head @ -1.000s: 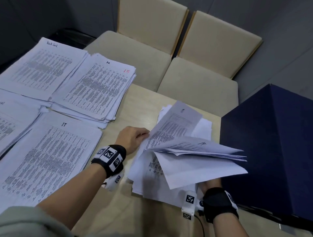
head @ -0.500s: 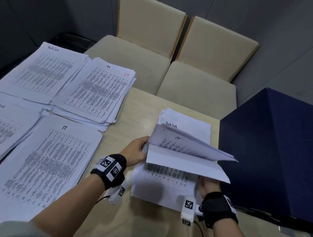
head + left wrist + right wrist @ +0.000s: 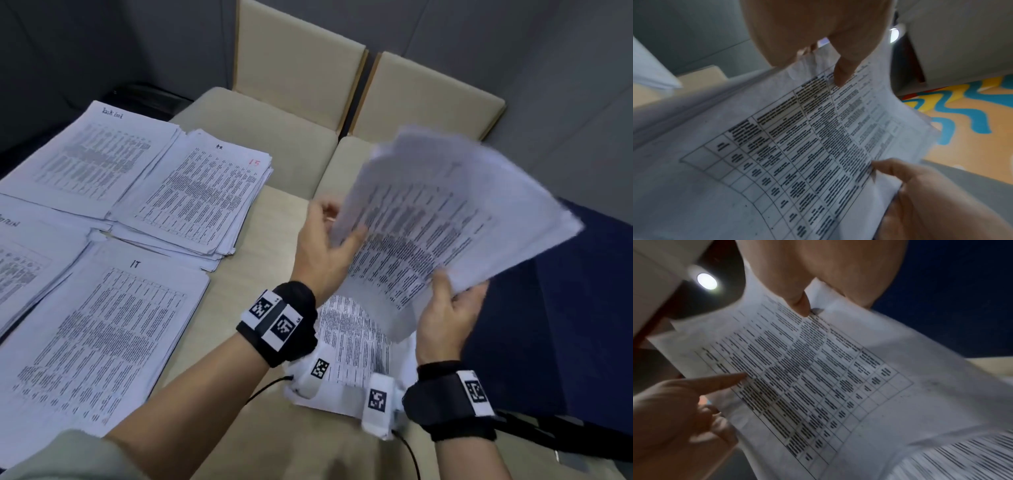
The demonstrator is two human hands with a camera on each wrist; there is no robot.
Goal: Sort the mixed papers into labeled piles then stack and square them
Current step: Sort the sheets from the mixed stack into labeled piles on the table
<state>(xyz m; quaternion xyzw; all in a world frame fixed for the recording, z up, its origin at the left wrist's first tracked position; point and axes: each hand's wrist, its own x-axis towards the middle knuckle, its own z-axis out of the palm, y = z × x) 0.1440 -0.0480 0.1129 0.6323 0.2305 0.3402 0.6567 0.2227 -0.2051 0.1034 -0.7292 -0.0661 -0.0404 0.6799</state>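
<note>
Gripping a raised sheaf of papers (image 3: 445, 219) between left hand (image 3: 322, 246) and right hand (image 3: 445, 318).

Printed paper sheaf (image 3: 428, 219) tilted in air above remaining sheets (image 3: 356, 346).

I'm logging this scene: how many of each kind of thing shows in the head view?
Sorted paper piles on the wooden table: 4
Lifted sheaf of printed sheets: 1
Unsorted white papers left lying: 1
Beige padded chairs: 2
Dark blue box: 1
Total: 9

head view looking down from above, wrist views close beneath, all sharing the lifted papers (image 3: 442, 219)
</note>
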